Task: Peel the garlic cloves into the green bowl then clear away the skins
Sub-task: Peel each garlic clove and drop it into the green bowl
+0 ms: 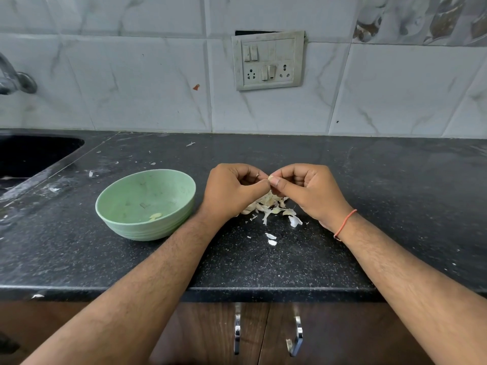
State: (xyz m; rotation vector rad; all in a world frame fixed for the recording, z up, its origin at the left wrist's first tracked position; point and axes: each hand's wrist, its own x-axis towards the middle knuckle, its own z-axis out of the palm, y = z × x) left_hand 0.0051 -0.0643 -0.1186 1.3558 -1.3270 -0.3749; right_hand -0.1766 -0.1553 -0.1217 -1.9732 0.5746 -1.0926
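Garlic clove [270, 177], small and pale, sits pinched between both hands above the skins, and that is the centre of the action. Around it spreads the black speckled stone worktop [342, 254], the largest thing in view, dusted with pale flecks. Behind it rises a wall of grey-veined white marble tiles [131, 101]. At far left a dark sunken sink [31, 154] cuts into the worktop, with a metal tap [15, 80] fixed to the wall above it. On the tiles sits a grubby white switch and socket plate [268, 60], hanging slightly tilted. Below the front edge of the worktop run dark wooden cabinet doors [210, 335] with two chrome handles [296, 335].

Now the pale green round bowl [145, 204], standing upright just left of the hands, holds one peeled pale yellowish clove [155, 216] near its front wall. The left hand [232, 192] has its fingers curled, thumb and fingertips pressing on the clove from the left. The right hand [308, 188], with a thin orange thread band [345, 223] round the wrist, curls likewise and pinches the same clove from the right, so the two thumbs meet. Beneath them lies a loose heap of papery white garlic skins [271, 206], with a few stray scraps [271, 238] nearer the front edge.
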